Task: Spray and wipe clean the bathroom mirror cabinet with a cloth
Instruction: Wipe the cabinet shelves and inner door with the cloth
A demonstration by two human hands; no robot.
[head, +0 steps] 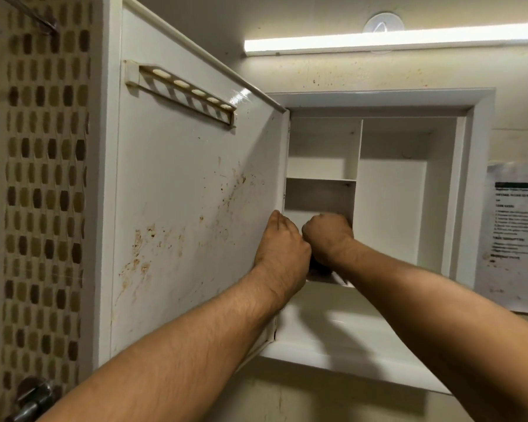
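A: Risks from this position?
B: Both hands crowd the lower-left compartment of the mirror cabinet (467, 178), under the short shelf (320, 179). A wide stroke could knock knuckles on that shelf or on the divider (358, 166). The open door (195, 184) hangs just beside the left hand (282, 248), so a nudge could swing it. The brown stains (141, 248) on its inner face look untouched and may get missed.
A: Hand state?
B: Left hand: fingers curled, at the door's hinge edge. Gripping or not, cannot tell. Right hand (328, 231): clenched, blurred, deeper inside. Contents hidden.
A: Cloth, spray?
B: Neither identifiable. A dark shape (319, 269) sits just below and between the two hands. It could be either. Cabinet interior lies directly ahead of both hands, door to the left.
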